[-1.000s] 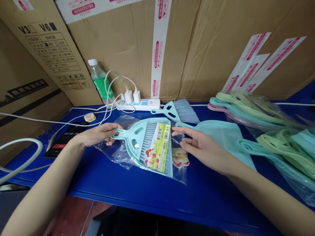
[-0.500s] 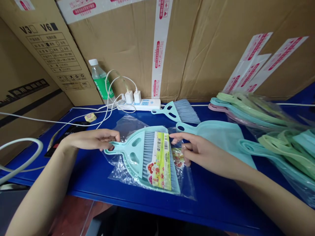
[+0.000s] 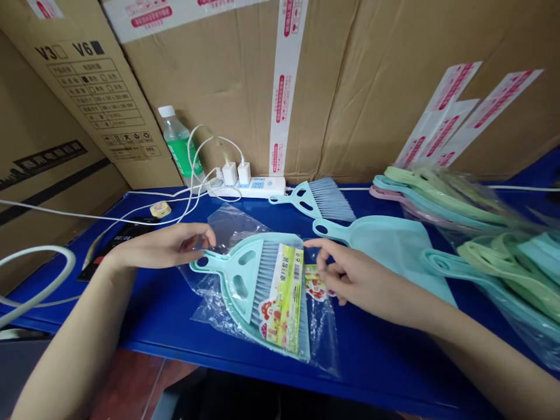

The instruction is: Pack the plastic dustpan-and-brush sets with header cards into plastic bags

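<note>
Parting from the pinch of half a second ago, the fingers of my left hand (image 3: 172,242) now stand partly open: the forefinger is raised and curved, and the thumb tip is at the looped handle end of the brush-and-dustpan set (image 3: 251,291). Whether the thumb presses there I cannot tell. The set lies midway along the worktop (image 3: 363,356), its bristle end turned since then and now closer to the front edge. Both pieces are smooth mint plastic, a triangular brush with two rounded holes and straight pale-blue bristles over a rounded pan, inside a crinkled, glossy clear bag (image 3: 231,224). A yellow-green printed label (image 3: 284,297) crosses the bristles.

Behind, towards the back edge, lies a loose brush (image 3: 328,198) with fanned bristles. My right hand (image 3: 359,280) is half-curled, much as before, gripping nothing I can see; its forefinger reaches to the pan's far corner, contact unclear, beside a second printed card (image 3: 315,283). Just beyond lies an unwrapped, matte mint dustpan (image 3: 389,242). Towards the right end are bagged green, blue and pink sets (image 3: 455,198), their handles overlapping.
</note>
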`<state>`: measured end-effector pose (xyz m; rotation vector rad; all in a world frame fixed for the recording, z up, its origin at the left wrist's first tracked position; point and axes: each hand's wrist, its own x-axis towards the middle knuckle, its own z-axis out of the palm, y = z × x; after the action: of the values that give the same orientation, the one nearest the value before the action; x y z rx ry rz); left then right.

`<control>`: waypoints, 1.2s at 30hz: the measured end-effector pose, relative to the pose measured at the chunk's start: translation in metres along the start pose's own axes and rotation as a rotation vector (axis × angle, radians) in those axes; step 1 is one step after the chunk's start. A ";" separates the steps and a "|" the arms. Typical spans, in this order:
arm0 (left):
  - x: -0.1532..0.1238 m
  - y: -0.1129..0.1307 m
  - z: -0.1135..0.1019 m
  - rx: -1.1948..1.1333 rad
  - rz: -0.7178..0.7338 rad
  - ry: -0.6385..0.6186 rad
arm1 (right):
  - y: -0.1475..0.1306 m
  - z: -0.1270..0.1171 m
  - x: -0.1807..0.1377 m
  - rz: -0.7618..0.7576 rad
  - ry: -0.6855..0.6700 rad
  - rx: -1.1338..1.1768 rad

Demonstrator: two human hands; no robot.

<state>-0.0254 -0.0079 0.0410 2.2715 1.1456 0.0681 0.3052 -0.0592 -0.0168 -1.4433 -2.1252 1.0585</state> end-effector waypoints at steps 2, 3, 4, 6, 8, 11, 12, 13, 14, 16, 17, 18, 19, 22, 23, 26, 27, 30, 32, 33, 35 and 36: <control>0.003 0.005 0.004 0.014 0.063 0.182 | 0.001 0.000 0.002 -0.081 0.188 -0.201; 0.005 0.009 0.008 0.020 0.112 0.278 | 0.002 0.000 0.004 -0.144 0.288 -0.284; 0.008 0.013 0.014 0.034 0.170 0.365 | 0.002 0.001 0.006 -0.219 0.375 -0.348; 0.014 0.021 0.029 0.115 0.315 0.448 | 0.004 0.002 0.011 -0.383 0.481 -0.460; 0.018 0.029 0.045 0.252 0.435 0.369 | 0.006 0.003 0.016 -0.527 0.514 -0.591; 0.022 0.037 0.064 0.383 0.537 0.216 | 0.008 0.005 0.024 -0.688 0.468 -0.770; 0.023 0.038 0.068 0.394 0.548 0.185 | 0.009 0.006 0.026 -0.728 0.453 -0.809; 0.023 0.039 0.071 0.392 0.549 0.164 | 0.009 0.006 0.028 -0.762 0.444 -0.838; 0.023 0.039 0.072 0.383 0.547 0.155 | 0.009 0.007 0.029 -0.788 0.447 -0.860; 0.023 0.041 0.073 0.357 0.539 0.144 | 0.009 0.009 0.032 -0.817 0.466 -0.892; 0.022 0.042 0.072 0.346 0.537 0.139 | 0.009 0.010 0.032 -0.824 0.475 -0.902; 0.022 0.043 0.072 0.339 0.535 0.139 | 0.009 0.011 0.033 -0.826 0.484 -0.908; 0.021 0.045 0.073 0.335 0.531 0.140 | 0.009 0.012 0.034 -0.823 0.490 -0.913; 0.020 0.047 0.074 0.335 0.505 0.161 | 0.011 0.014 0.035 -0.803 0.499 -0.913; 0.020 0.047 0.074 0.338 0.495 0.173 | 0.012 0.014 0.036 -0.797 0.503 -0.903; 0.020 0.043 0.073 0.368 0.450 0.241 | 0.013 0.014 0.036 -0.796 0.508 -0.822; 0.021 0.042 0.073 0.377 0.431 0.272 | 0.013 0.014 0.035 -0.790 0.512 -0.787; 0.023 0.036 0.071 0.375 0.392 0.350 | 0.012 0.014 0.034 -0.754 0.540 -0.705; 0.025 0.034 0.070 0.377 0.404 0.372 | 0.012 0.013 0.033 -0.751 0.558 -0.689; 0.025 0.033 0.070 0.386 0.414 0.372 | 0.012 0.012 0.032 -0.762 0.563 -0.693; 0.026 0.032 0.070 0.408 0.430 0.361 | 0.012 0.010 0.032 -0.798 0.572 -0.715; 0.026 0.032 0.070 0.418 0.431 0.355 | 0.013 0.010 0.031 -0.816 0.576 -0.730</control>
<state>0.0343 -0.0369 -0.0059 2.9393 0.8695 0.4540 0.2940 -0.0321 -0.0360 -0.7663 -2.3353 -0.4188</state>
